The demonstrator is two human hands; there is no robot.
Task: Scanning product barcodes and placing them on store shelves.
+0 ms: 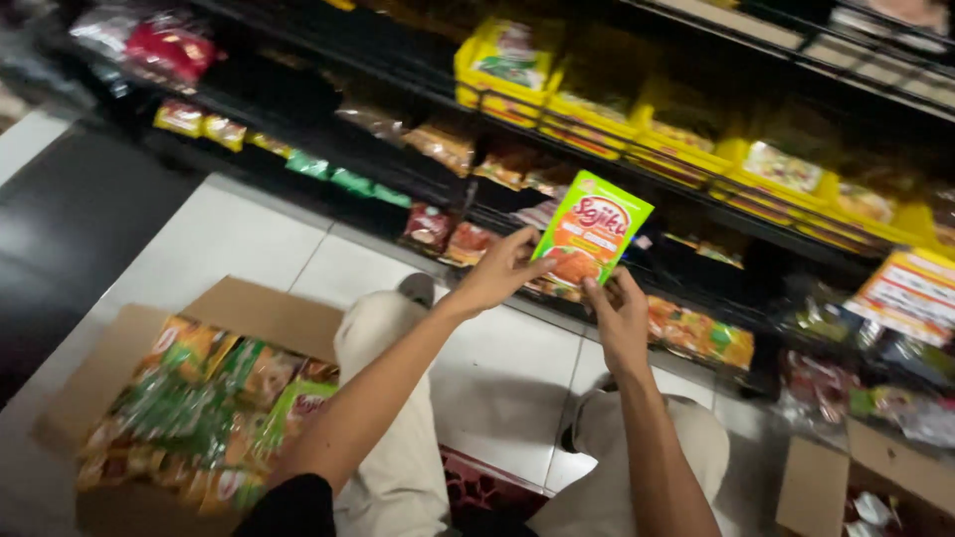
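Scene: A person crouches on a white tiled floor (249, 239) before dark shop shelving (696, 214), holding up one sachet (591, 231) between both hands.
Left hand: The left hand (500, 270) pinches the sachet's left edge, fingers closed on it.
Right hand: The right hand (619, 318) grips the lower right corner from below, thumb up against the face.
Sachet: A flat, glossy pouch, green along the top and side, orange below, with a picture of fried food; it is tilted to the right and looks light and thin, held in front of the lower shelf row.
Risk of slipping: The grip is on edges only, so the slick film could likely slide free and drop to the tiles.
Risk of knocking stock: Packets (453, 239) on the low shelf sit just behind the hands; a careless push might topple them.
Carton: An open cardboard box (264, 313) of similar pouches lies at the left knee, close enough to be kicked.
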